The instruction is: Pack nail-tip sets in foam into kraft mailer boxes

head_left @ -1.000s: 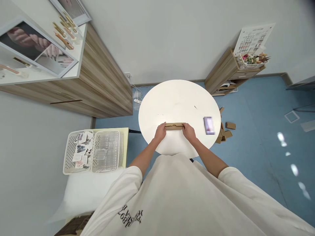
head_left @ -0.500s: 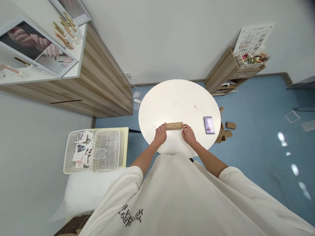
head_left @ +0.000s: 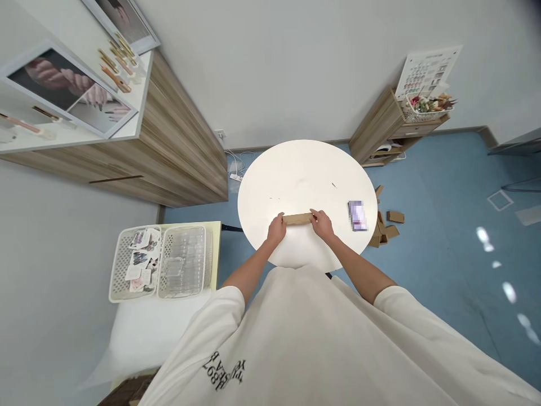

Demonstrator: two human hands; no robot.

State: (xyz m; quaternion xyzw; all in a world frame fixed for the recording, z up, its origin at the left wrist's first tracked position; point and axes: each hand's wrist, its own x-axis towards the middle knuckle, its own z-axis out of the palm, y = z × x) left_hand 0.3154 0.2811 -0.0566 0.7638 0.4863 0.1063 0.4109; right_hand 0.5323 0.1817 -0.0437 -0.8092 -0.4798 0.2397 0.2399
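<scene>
A small, long brown cardboard box (head_left: 297, 219) is held between my two hands over the near half of the round white table (head_left: 296, 175). My left hand (head_left: 277, 228) grips its left end, fingers closed round the corner. At the right end, my right hand (head_left: 322, 224) has its thumb and fingers closed on the box. Whether the box rests on the tabletop or is slightly lifted, I cannot tell. To the right of my right hand lies a purple, blurred-out item (head_left: 358, 216).
Several brown cardboard boxes (head_left: 382, 230) lie on the blue floor right of the table. White plastic baskets (head_left: 182, 262) with clear cases and cards stand on a side table at left. A wooden cabinet (head_left: 181, 141) is at the back left, a smaller one (head_left: 376, 127) at the back right.
The box has tilted, its front side now less visible. My hands have gone from fingertips at its ends to a closer grip. The view has shifted slightly.
</scene>
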